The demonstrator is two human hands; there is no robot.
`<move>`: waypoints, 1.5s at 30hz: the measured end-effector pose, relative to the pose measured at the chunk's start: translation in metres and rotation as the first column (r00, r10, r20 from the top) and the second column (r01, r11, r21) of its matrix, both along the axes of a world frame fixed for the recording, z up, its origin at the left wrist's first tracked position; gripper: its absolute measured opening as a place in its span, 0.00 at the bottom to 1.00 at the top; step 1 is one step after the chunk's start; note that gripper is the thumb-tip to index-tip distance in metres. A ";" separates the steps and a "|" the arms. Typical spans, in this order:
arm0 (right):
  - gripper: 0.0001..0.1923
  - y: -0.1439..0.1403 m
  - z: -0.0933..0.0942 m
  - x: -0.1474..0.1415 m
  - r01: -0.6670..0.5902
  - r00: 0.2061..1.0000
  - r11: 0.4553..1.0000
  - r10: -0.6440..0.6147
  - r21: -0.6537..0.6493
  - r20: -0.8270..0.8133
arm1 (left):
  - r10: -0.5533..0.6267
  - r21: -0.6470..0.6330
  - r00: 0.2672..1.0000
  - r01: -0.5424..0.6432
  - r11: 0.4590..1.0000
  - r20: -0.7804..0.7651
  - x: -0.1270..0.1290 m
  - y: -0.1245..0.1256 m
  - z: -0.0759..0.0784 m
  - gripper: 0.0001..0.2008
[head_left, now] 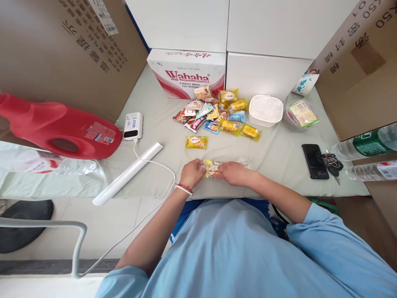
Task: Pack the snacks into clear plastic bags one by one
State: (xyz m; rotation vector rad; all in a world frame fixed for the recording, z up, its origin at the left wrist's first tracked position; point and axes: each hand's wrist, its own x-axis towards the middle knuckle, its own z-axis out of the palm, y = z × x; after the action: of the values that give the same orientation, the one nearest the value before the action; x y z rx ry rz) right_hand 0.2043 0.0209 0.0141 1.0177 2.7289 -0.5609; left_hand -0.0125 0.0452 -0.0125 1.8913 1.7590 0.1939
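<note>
red jug (58, 128) laid at left | power bank (133, 125) cabled beside it | white bowl (266, 109) set near snack pile (217, 114) | phone (315, 161) and keys (332, 162) placed at right

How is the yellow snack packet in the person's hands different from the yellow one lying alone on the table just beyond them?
The held packet is gripped at both ends, by the left hand and the right hand; the lone packet is untouched. The held one is partly hidden by fingers, while the lone one lies flat in full view. The held one sits nearer the table edge. Both have yellow wrappers.
</note>
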 end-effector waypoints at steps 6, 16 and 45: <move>0.19 0.005 -0.002 -0.002 0.087 0.996 0.991 -0.090 -0.097 -0.023 | -0.019 0.123 0.997 0.010 0.992 0.076 0.005 -0.016 0.010 0.09; 0.17 -0.012 -0.022 0.046 0.502 0.798 0.861 -0.497 -0.079 -0.341 | -0.310 0.297 0.950 0.306 0.905 -0.034 0.056 -0.066 -0.015 0.17; 0.11 0.001 -0.032 -0.013 0.707 0.375 0.492 -0.870 -0.508 -0.321 | -0.444 0.327 0.879 0.478 0.816 -0.176 0.057 -0.075 -0.028 0.16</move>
State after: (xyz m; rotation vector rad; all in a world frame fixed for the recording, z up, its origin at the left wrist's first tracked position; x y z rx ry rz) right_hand 0.1911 0.0215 -0.0184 2.4264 2.1489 -1.5713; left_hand 0.0447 -0.0301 -0.0401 2.5749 1.3194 0.2642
